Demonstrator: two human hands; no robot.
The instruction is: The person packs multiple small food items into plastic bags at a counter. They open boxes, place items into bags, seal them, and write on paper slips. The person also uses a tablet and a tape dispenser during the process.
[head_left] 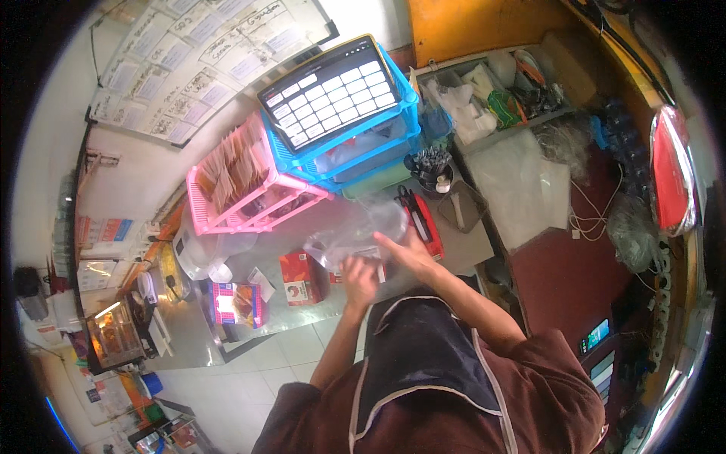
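A clear plastic bag (pixel 349 240), puffed out and see-through, is in front of me above the metal counter. My right hand (pixel 409 254) is at the bag's right side, with its thumb stretched along the near face and its other fingers partly behind the film. Close to the bag's lower edge is my left hand (pixel 361 281), its fingers apart and slightly blurred; whether it touches the film is hard to see. Left of that hand, a red and white box (pixel 300 280) stands on the counter. Farther left is a blue and pink box (pixel 237 304) with a food picture.
Behind the bag stand a pink basket (pixel 261 212) of brown packets and a blue rack (pixel 370 163) carrying a tablet (pixel 330 92). To the right are a red holder (pixel 425 227), a black cup of utensils (pixel 432 168), clear plastic sheets (pixel 522 185) and a dark red surface (pixel 552 284).
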